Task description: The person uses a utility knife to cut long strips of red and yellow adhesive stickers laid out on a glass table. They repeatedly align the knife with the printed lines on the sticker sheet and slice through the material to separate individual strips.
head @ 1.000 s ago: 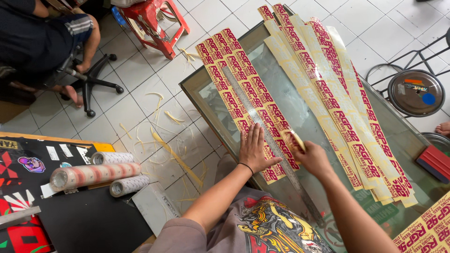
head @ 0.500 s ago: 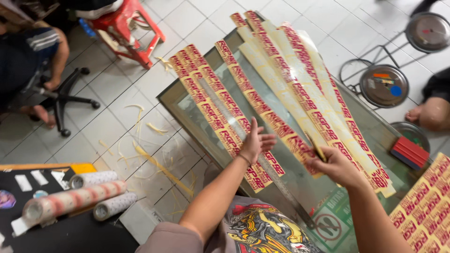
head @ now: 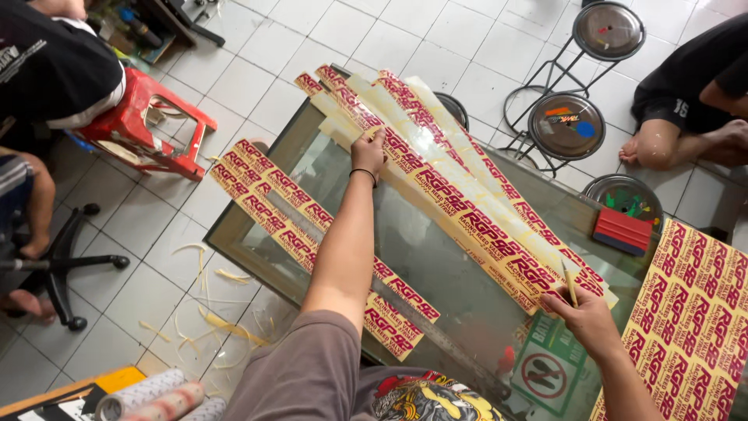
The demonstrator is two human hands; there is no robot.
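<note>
— We hold one long sticker strip over the glass table: left hand pinches its far end, right hand clamps its near end.

— Between our fingers it could sag and stick onto neighbouring strips.

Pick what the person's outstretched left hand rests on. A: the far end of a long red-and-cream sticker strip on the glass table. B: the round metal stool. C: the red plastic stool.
A: the left hand presses the far end of a long red-and-cream sticker strip lying on the glass table.
</note>
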